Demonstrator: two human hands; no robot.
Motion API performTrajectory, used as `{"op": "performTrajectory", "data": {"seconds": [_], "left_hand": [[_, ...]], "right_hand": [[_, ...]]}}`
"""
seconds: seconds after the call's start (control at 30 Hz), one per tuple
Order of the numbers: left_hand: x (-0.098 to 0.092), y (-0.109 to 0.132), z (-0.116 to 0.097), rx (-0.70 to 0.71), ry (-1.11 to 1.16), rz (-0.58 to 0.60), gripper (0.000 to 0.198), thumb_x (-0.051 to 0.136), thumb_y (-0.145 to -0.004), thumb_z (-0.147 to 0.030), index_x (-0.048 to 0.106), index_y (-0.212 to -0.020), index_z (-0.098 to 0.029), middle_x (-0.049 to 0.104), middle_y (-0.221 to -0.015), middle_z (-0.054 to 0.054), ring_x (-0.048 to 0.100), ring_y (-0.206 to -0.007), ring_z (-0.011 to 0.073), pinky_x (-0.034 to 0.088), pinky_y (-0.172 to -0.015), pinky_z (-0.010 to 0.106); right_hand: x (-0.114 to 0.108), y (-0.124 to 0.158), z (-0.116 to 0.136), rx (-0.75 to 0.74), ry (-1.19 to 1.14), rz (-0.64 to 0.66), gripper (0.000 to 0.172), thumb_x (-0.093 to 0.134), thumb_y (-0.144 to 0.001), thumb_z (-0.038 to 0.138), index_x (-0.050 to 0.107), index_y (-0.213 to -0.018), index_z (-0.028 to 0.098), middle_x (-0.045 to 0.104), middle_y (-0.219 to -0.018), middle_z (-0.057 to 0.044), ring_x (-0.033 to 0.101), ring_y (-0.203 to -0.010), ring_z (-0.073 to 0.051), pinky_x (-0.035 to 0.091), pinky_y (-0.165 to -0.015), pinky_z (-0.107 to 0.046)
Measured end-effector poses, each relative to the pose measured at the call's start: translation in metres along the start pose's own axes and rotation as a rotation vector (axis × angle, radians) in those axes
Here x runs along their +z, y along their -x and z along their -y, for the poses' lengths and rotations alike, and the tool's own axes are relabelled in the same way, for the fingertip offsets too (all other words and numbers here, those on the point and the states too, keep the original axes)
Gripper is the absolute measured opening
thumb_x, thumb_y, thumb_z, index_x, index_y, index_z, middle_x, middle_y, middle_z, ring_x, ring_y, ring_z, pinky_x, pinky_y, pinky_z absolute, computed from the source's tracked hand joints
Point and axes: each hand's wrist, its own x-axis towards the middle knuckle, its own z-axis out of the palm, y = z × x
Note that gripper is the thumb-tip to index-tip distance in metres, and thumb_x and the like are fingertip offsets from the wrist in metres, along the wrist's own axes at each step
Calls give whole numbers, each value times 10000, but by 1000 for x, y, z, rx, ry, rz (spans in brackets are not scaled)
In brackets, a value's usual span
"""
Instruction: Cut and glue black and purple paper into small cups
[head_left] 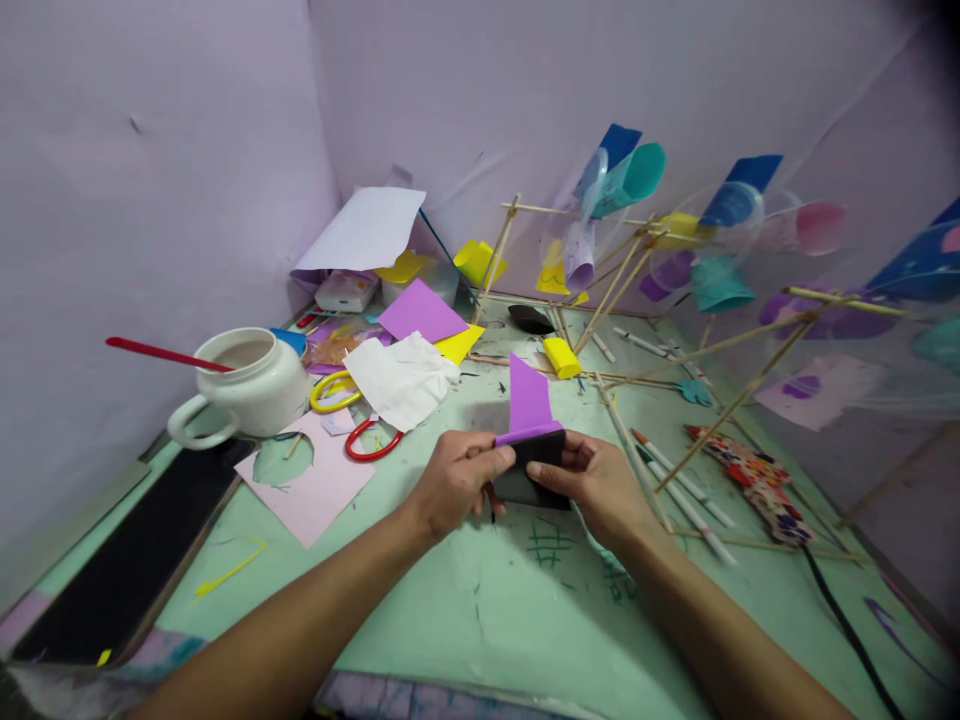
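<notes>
Over the middle of the green table, my left hand (466,478) and my right hand (600,485) grip a flat black rectangular piece (529,478) from both sides, thumbs on its near face. A purple paper strip (529,395) stands up behind it, its folded lower part lying along the black piece's top edge. Whether the two are joined I cannot tell. My left fingertips also touch the purple fold. A small curled yellow piece (561,358) lies just beyond, with a dark oval piece (531,319) farther back.
Left are a white mug (251,385) with a red stick, a long black panel (135,550), pink paper (319,490) with a cut-out hole, and red-handled scissors (373,440). Bamboo-stick frames (615,290) with coloured paper cups stand right, beside several pens (686,490) and a patterned cloth item (750,480).
</notes>
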Motion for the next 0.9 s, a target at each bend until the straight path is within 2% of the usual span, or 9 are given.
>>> {"op": "performTrajectory", "data": {"seconds": [0.2, 0.4, 0.53, 0.6, 0.67, 0.73, 0.8, 0.87, 0.9], "left_hand": [[8, 0, 4, -20, -118, -79, 98, 530, -679, -178, 612, -706, -131, 482, -483, -52, 494, -366, 85, 396, -371, 194], [8, 2, 1, -15, -121, -84, 102, 519, -694, -144, 590, -624, -127, 478, -447, -50, 490, -358, 80, 363, -357, 175], [9, 2, -2, -28, -70, -106, 109, 524, -688, -128, 585, -598, -127, 478, -415, -54, 477, -336, 71, 338, -332, 158], [8, 0, -3, -56, -27, -118, 94, 522, -692, -129, 589, -626, -128, 481, -388, -59, 454, -302, 67, 314, -302, 153], [6, -2, -3, -93, 19, -123, 90, 523, -702, -136, 577, -630, -131, 476, -347, -61, 405, -257, 57, 274, -272, 146], [4, -5, -3, -128, 62, -122, 105, 531, -710, -146, 557, -610, -135, 478, -319, -55, 361, -229, 45, 247, -259, 141], [2, -7, -3, -157, 95, -125, 119, 539, -712, -141, 544, -594, -135, 488, -309, -44, 350, -221, 41, 239, -257, 138], [1, -8, -3, -179, 114, -134, 120, 542, -712, -122, 543, -592, -133, 489, -302, -39, 357, -219, 43, 233, -253, 136], [1, -8, -3, -186, 118, -141, 121, 542, -711, -112, 544, -592, -131, 488, -297, -38, 356, -215, 42, 226, -251, 135]], "right_hand": [[3, 3, 3, -83, 169, -36, 316, 710, -550, 250, 624, -836, 147, 709, -782, -76, 655, -731, -229, 503, -693, -346], [-3, 10, 14, -308, 636, -93, 195, 598, -715, 371, 622, -767, 184, 676, -693, -43, 619, -650, -198, 458, -588, -290], [-3, 10, 16, -281, 829, -262, 306, 611, -682, 509, 604, -721, 205, 615, -568, -13, 567, -529, -181, 415, -534, -291], [-2, 7, 16, -278, 855, -407, 425, 658, -601, 567, 602, -810, 202, 631, -638, -31, 586, -597, -211, 435, -591, -330], [0, 3, 15, -292, 777, -517, 682, 725, -492, 568, 556, -1022, 173, 648, -898, -106, 599, -810, -278, 451, -710, -393], [-1, -1, 15, -229, 538, -485, 874, 762, -452, 517, 456, -1183, 149, 577, -1121, -164, 561, -975, -312, 451, -790, -421], [-2, -3, 17, -61, 204, -268, 793, 758, -504, 449, 465, -1179, 155, 589, -1126, -154, 585, -962, -296, 474, -784, -407], [-3, -3, 18, 96, -91, -36, 606, 750, -552, 355, 537, -1086, 163, 660, -992, -110, 635, -844, -261, 501, -739, -376], [-4, -2, 19, 141, -194, 23, 544, 754, -551, 301, 563, -1040, 161, 680, -932, -90, 647, -793, -244, 509, -723, -360]]}}
